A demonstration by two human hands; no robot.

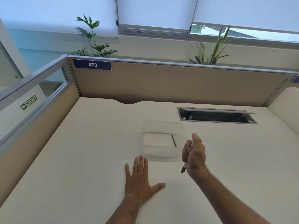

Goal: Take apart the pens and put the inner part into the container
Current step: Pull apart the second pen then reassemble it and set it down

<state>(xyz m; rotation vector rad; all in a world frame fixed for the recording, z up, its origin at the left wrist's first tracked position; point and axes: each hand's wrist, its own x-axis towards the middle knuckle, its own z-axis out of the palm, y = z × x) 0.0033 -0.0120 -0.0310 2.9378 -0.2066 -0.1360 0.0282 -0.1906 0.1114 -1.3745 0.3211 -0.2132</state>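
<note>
A clear plastic container [163, 126] stands on the desk ahead of me, with one thin dark inner pen part [174, 140] lying along its right side. My right hand [194, 155] is closed in a fist around a white pen [184, 168], held just right of the container; the pen's dark end pokes out below the fist and its white barrel shows near my thumb. My left hand [140, 178] lies flat on the desk, palm down and fingers spread, just in front of the container and holding nothing.
The pale desk [80, 159] is bounded by a tan partition [161, 84] at the back and left. An open cable slot [216, 116] is cut into the desk at the back right. Two plants stand behind the partition.
</note>
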